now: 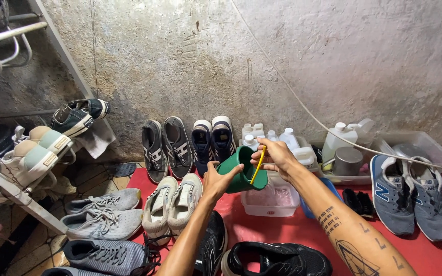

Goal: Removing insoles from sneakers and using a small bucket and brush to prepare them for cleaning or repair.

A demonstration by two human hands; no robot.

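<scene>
Fingers (220, 174) grip one cup (242, 169); perhaps fourteen shoes (179, 144).

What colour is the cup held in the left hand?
The cup is green, held by the left hand over a clear plastic container; the head view shows it best.

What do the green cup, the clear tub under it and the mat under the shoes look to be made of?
The green cup, held in the left hand, looks like smooth moulded plastic: an even colour with a soft sheen. The tub seems to be thin translucent plastic, since pinkish contents show through its wall. The red mat looks matte and flat, perhaps rubber or vinyl; the picture leaves that open.
</scene>
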